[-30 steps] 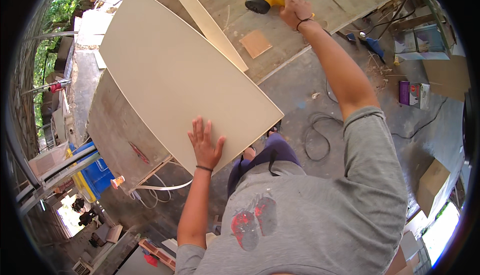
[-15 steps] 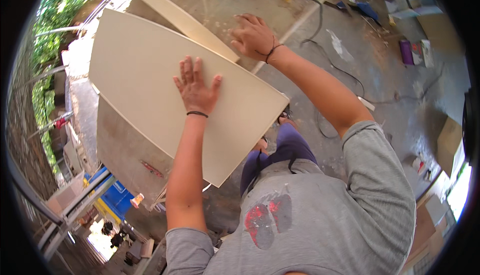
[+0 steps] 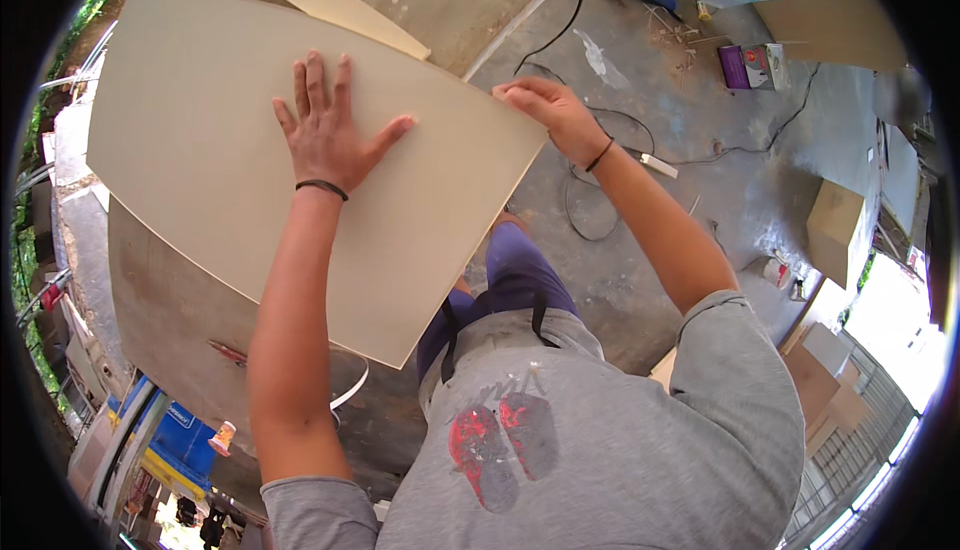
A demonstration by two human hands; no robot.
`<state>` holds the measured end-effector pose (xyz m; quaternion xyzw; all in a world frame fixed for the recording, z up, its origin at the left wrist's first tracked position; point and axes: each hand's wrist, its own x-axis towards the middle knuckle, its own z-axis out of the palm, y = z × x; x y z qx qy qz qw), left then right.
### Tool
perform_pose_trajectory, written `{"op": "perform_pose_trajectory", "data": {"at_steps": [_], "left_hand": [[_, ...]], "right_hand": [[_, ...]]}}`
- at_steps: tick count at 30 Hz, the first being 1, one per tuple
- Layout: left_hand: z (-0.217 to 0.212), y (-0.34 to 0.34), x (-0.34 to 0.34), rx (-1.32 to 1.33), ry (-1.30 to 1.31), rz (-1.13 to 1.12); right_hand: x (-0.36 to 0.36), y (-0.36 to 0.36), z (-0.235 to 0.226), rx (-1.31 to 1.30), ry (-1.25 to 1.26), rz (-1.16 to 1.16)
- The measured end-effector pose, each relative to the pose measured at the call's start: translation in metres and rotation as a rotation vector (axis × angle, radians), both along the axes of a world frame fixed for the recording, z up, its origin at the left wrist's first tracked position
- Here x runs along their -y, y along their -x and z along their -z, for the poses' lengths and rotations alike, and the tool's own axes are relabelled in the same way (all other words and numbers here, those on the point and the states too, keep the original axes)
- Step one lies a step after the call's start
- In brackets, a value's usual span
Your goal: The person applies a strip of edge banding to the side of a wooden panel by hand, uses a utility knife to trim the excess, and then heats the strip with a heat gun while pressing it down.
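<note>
A large cream board [image 3: 200,100] lies flat, with one long side curving and the near right end cut straight. My left hand [image 3: 332,140] rests palm down on its face, fingers spread. At the board's far right edge, close to the corner, my right hand [image 3: 550,115] has its fingers curled closed against the edge. What its fingertips pinch, if anything, is hidden. A narrow cream strip [image 3: 330,0] of board lies along the far edge, partly under the large board.
Beneath the board is a worn worktable [image 3: 170,260], with a red tool [image 3: 228,352] on its near left part. A black cable [image 3: 560,30] runs down to the floor at the right. A purple box [image 3: 735,67] and a cardboard box [image 3: 838,220] stand there.
My right hand has moved along the far edge toward the near right corner. My left hand stays flat on the board. The view has shifted, and the yellow tool is out of sight.
</note>
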<state>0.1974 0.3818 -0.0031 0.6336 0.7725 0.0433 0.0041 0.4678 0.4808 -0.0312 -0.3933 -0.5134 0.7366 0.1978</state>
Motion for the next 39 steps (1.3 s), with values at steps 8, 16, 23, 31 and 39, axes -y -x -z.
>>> {"op": "perform_pose_trajectory", "data": {"at_steps": [8, 16, 23, 31, 39], "left_hand": [[-0.002, -0.010, -0.007, -0.046, 0.096, -0.187], [-0.001, -0.014, -0.010, -0.042, 0.108, -0.236], [-0.003, -0.019, -0.015, -0.009, 0.135, -0.302], [0.000, -0.016, -0.016, -0.022, 0.121, -0.267], [0.007, -0.014, -0.011, -0.050, 0.103, -0.211]], "right_hand": [[0.012, -0.022, -0.009, 0.101, -0.054, -0.030], [0.015, -0.026, -0.019, 0.183, -0.131, -0.048], [0.025, -0.040, -0.021, 0.199, -0.264, -0.042], [0.075, 0.007, 0.010, -0.217, 0.033, 0.705], [0.095, 0.049, -0.001, -0.049, -0.159, 0.974]]}}
